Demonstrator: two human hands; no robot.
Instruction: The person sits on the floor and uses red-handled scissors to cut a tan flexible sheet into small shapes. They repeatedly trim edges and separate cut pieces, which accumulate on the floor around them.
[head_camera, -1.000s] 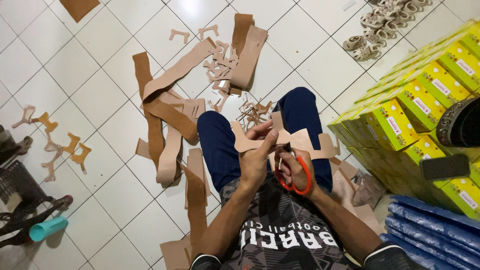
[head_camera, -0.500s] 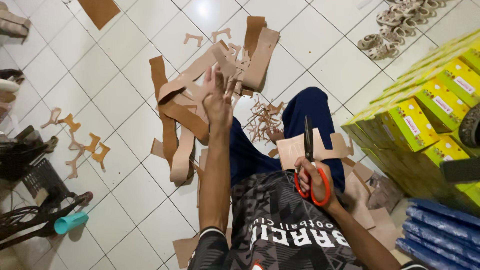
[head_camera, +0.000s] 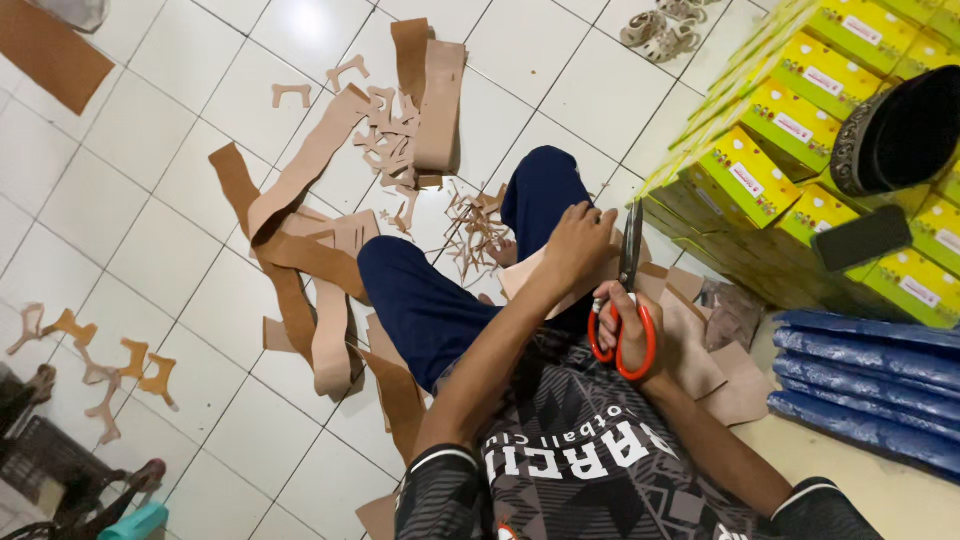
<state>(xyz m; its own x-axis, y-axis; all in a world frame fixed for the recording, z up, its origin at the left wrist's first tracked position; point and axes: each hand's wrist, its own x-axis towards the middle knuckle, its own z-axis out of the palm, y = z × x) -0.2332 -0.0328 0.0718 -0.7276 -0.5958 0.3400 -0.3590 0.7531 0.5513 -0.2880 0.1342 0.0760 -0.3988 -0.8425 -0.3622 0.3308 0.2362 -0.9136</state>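
A person sits on a white tiled floor with legs in dark blue trousers stretched out. The right hand is closed through the red loops of a pair of scissors, blades pointing up and away from the body, held just above the lap so the cut can be seen from above. The left hand lies flat, fingers curled down on a tan leather piece resting on the thigh, seemingly pinning it steady beside the blades.

More tan offcuts lie by the right hip, within reach. Between the legs sits a small heap of thin trimmings. Further out on the left, long tan strips curl across the floor, and a pile of small cut shapes lies beyond the knees; a few similar shapes lie apart at the far left. On the right, yellow-green boxes are stacked, with blue wrapped bundles beside them.
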